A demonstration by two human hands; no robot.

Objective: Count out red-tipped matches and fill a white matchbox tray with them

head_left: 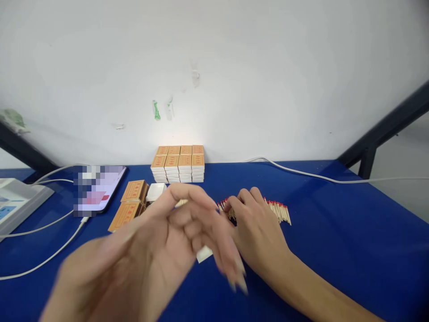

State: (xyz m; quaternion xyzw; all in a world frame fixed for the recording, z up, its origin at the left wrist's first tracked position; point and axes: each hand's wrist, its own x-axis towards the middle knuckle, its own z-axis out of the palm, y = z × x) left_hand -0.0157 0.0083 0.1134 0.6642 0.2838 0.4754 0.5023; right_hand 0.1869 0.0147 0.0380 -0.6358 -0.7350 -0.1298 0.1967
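Observation:
My left hand is raised close to the camera, palm partly turned up, fingers loosely curved and smeared by motion. Nothing shows in its palm. Beyond it, my right hand bends its fingers down into a row of red-headed matches, closed around some of them; its fingertips are partly hidden. A few pale matchsticks show behind my left hand. Below its fingers, a small white piece is mostly covered, and its kind cannot be made out.
Stacked matchboxes stand against the wall, with more orange matchboxes at left beside a white box-like object. A phone with a charging cable and a power strip lie far left. Another cable crosses the blue table.

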